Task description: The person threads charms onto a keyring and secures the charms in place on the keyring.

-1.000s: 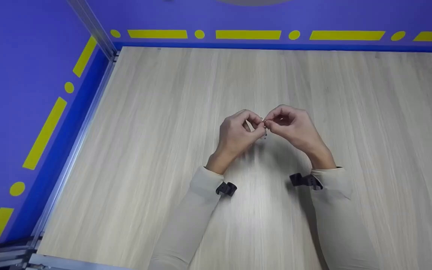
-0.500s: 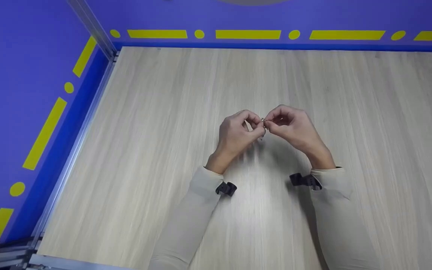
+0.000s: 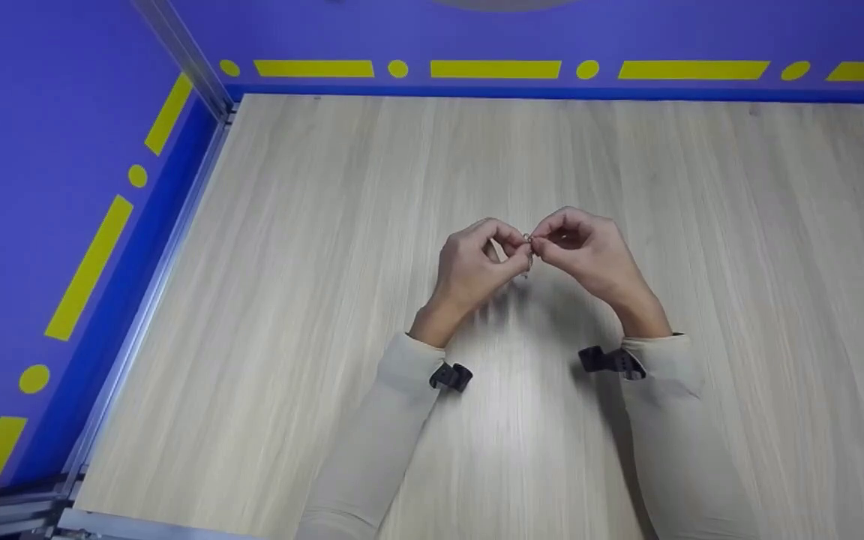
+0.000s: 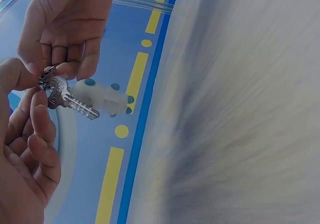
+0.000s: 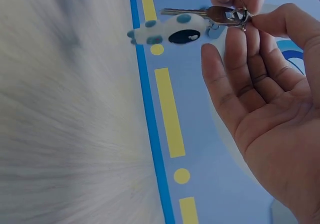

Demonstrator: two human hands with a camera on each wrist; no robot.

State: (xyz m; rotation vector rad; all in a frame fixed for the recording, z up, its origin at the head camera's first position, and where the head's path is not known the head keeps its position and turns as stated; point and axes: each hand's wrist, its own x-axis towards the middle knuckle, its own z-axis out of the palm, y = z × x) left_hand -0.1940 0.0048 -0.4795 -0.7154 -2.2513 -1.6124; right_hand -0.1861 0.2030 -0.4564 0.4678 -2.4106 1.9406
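Observation:
Above the middle of the table, the tips of my left hand (image 3: 469, 262) and right hand (image 3: 589, 251) meet around a small metal key ring (image 5: 244, 17). Thumb and forefinger of each hand pinch at the ring; the exact contact is partly hidden by the fingertips. From it hangs a silver key (image 4: 82, 107), seen edge-on in the right wrist view. Beside the key dangles a white figurine charm (image 4: 102, 98) with teal spots and a large dark eye. In the head view these pieces are tiny and mostly covered by the left fingers.
A light wood-grain table (image 3: 327, 225) lies under both hands. Blue panels (image 3: 49, 150) with yellow dashes and dots stand along its back and left, joined by a metal post (image 3: 188, 56). Dark straps (image 3: 612, 361) sit on both sleeved wrists.
Both hands stay in nearly the same place. My right fingertips have shifted very slightly, and the small hanging pieces below the left thumb have swung a little.

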